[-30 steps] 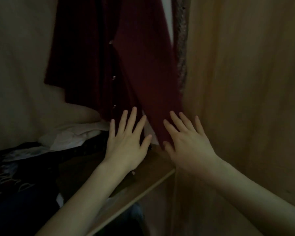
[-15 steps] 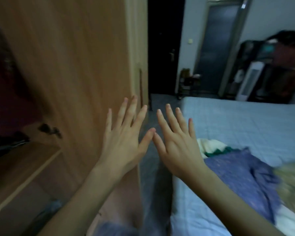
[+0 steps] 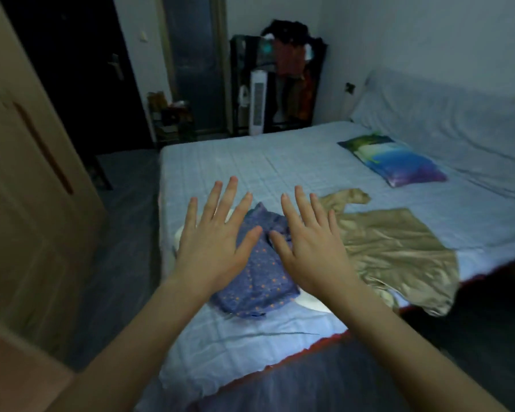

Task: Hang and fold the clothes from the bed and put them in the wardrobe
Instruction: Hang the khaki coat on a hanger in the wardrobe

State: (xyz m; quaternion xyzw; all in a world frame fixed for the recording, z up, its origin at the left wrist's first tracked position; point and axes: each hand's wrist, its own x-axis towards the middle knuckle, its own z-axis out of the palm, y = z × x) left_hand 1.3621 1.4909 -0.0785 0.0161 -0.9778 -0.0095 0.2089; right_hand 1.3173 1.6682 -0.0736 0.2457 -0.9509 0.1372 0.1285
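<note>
From my feed the bed (image 3: 280,156) fills most of the view, covered in a pale blue checked sheet, its near corner toward me. On the left the wardrobe door (image 3: 27,203) stands as a tan panel with a dark vertical slot handle. Across the bed's right half I see a beige satin garment (image 3: 393,251) spread flat and wrinkled, its lower edge drooping over the mattress side. Near the headboard side lies a blue-green pillow (image 3: 393,162). At the near left edge a purple dotted garment (image 3: 262,281) sits crumpled in a heap, on top of something white (image 3: 309,304) that I cannot identify. My left hand (image 3: 214,242) and right hand (image 3: 312,248) are both out in front with fingers straight and spread, grasping nothing, palms down over the purple heap; whether they touch it I cannot tell. A dark clothes rack (image 3: 280,84) stands against the far wall.
</note>
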